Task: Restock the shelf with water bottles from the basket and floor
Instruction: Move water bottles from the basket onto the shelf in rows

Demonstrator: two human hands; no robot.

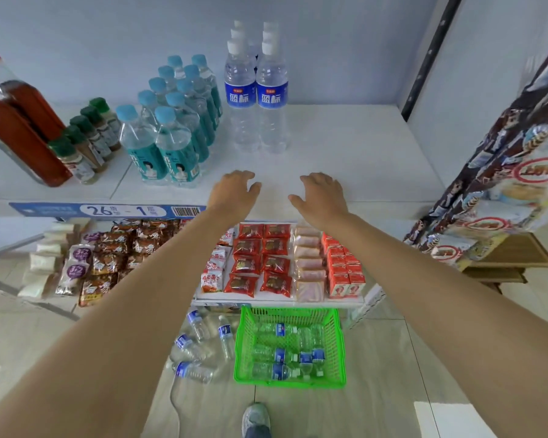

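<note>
Two rows of clear water bottles with blue labels (256, 93) stand upright at the back middle of the white shelf (345, 143). My left hand (233, 191) and my right hand (321, 194) hover over the shelf's front edge, a little in front of those bottles, fingers apart and holding nothing. On the floor below, a green basket (340, 349) holds several lying water bottles (279, 355). Several more water bottles (200, 346) lie loose on the floor left of the basket.
Teal-labelled bottles (171, 128), small green-capped jars (86, 140) and big red bottles (19, 118) fill the shelf's left side. Bare shelf lies right of the water bottles. A lower shelf (279, 300) carries snack packs. Hanging snack bags (500, 184) are at right. My shoe (256, 418) is below.
</note>
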